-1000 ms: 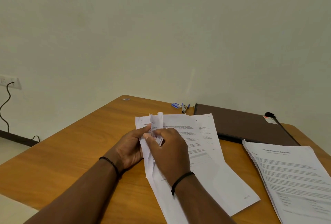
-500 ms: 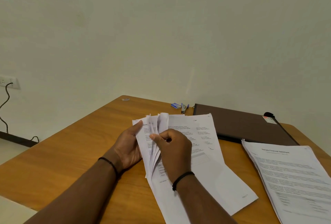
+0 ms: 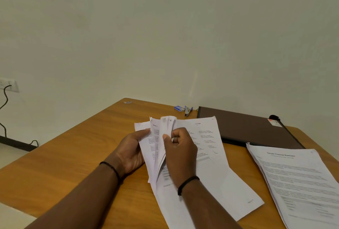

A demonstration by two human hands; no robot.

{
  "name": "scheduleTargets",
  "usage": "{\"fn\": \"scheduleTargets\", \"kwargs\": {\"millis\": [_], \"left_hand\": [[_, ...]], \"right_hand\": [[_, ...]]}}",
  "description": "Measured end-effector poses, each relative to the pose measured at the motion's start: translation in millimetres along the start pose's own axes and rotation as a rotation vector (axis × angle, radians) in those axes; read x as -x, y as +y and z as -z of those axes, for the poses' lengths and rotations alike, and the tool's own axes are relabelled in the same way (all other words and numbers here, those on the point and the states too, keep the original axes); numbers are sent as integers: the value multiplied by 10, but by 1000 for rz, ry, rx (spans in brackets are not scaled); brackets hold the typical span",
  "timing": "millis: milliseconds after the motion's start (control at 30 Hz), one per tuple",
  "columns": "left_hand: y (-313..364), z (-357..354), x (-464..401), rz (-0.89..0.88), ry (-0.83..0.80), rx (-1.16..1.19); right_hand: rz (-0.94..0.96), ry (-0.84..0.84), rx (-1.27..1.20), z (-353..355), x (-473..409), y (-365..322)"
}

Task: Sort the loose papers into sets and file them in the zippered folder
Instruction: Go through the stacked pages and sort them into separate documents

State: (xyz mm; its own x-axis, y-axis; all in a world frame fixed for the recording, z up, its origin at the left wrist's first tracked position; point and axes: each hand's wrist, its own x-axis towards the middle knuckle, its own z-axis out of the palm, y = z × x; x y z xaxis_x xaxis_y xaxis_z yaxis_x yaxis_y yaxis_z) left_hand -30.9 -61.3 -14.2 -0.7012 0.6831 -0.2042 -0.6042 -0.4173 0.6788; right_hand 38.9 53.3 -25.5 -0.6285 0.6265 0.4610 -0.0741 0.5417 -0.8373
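Note:
A loose pile of printed white papers (image 3: 211, 164) lies on the wooden table (image 3: 73, 164) in front of me. My left hand (image 3: 130, 151) holds the pile's left edge from underneath, thumb on top. My right hand (image 3: 180, 150) pinches several sheets (image 3: 166, 128) and curls their upper ends up and over to the left. A second stack of papers (image 3: 297, 179), headed as a financial statement, lies flat at the right. The dark brown zippered folder (image 3: 245, 128) lies closed at the back right, beyond both piles.
A small blue box (image 3: 178, 108) and a stapler (image 3: 187, 110) sit at the table's far edge, left of the folder. The wall stands just behind the table. A socket with a black cable (image 3: 5, 98) is on the wall at left.
My right hand has lifted and fanned more sheets from the pile's left side, and they now curl higher. My left hand has slid a little along the edge. The other stack and folder stayed put.

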Motion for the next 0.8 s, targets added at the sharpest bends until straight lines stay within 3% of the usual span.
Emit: {"fn": "scheduleTargets", "kwargs": {"millis": [167,233,367,433,533,633,800], "left_hand": [[3,-33,14,-19,-1,6],[-32,-68,9,-129,40,-91],[-113,2,-28,-646,389,-776],[-128,53,-63,-761,477,-971],[-121,83,-95,-710,526,-1124],[-124,100,-126,-574,515,-1158],[-129,196,-283,-518,569,-1249]], "right_hand": [[-13,-17,-2,-7,1,6],[14,-24,22,-5,1,15],[11,-46,57,0,5,4],[4,-46,87,3,7,6],[10,-53,126,6,13,12],[57,-57,163,20,21,16],[196,-105,278,61,25,-26]]}}
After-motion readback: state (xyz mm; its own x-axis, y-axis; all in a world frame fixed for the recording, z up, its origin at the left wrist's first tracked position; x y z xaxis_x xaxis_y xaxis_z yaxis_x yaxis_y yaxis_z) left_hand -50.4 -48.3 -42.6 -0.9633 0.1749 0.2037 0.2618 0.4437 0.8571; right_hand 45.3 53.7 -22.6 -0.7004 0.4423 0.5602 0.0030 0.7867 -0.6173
